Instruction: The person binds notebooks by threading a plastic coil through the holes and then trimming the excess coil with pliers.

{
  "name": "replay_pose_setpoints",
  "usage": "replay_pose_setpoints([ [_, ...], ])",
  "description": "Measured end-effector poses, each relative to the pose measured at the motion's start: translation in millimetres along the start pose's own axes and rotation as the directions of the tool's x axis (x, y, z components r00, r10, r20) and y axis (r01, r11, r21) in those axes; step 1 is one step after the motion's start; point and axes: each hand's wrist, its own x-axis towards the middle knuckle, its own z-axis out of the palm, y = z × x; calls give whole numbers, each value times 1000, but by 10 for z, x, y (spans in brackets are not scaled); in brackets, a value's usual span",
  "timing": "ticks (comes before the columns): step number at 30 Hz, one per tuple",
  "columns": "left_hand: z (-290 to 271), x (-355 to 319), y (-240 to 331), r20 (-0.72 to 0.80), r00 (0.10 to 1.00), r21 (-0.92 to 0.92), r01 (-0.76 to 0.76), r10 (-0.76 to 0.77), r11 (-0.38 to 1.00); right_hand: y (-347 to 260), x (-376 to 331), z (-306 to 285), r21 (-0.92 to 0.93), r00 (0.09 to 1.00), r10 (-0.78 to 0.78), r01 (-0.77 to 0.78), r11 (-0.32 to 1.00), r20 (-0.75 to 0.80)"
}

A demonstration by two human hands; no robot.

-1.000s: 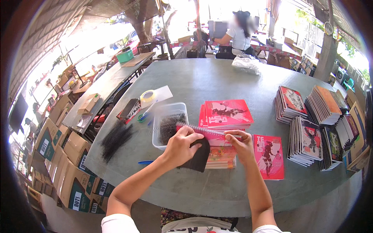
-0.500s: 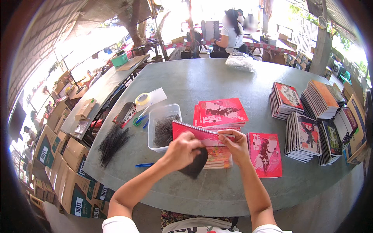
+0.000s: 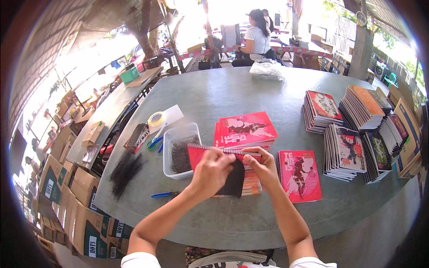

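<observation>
A red spiral notebook is held up over the table, its wire-bound edge on top and a black sheet hanging below it. My right hand pinches the right end of that bound edge between thumb and fingers. Closed fingers of my left hand press at the wire along the middle of the edge, partly blurred. Behind the notebook stands a clear plastic box of black binding wires. Under the hands, a stack of unbound booklets is partly hidden.
A stack of red notebooks lies beyond my hands, with a single red notebook to the right. Notebook stacks fill the far right. Loose black wires, blue-handled pliers and a tape roll lie left.
The view has shifted slightly. My left hand has moved rightward along the notebook's bound edge, and the black sheet now hangs straighter below it.
</observation>
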Motion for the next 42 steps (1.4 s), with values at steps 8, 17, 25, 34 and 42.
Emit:
replay_pose_setpoints([
  [8,99,13,84,50,996,-24,70,-69,997,11,-15,-78,-63,986,130,-136,989,-101],
  [17,-78,345,119,-135,991,-2,21,-21,1000,-122,-9,-47,-87,981,161,-171,982,-105],
  [25,494,-635,181,228,972,-93,-40,60,995,-5,42,-87,-155,976,-129,157,975,174],
  [34,430,315,140,162,973,-31,-161,164,986,12,5,-392,-447,983,117,-42,894,142],
  [42,363,403,155,279,960,-159,30,15,987,-179,-67,-206,-803,993,13,87,589,117],
])
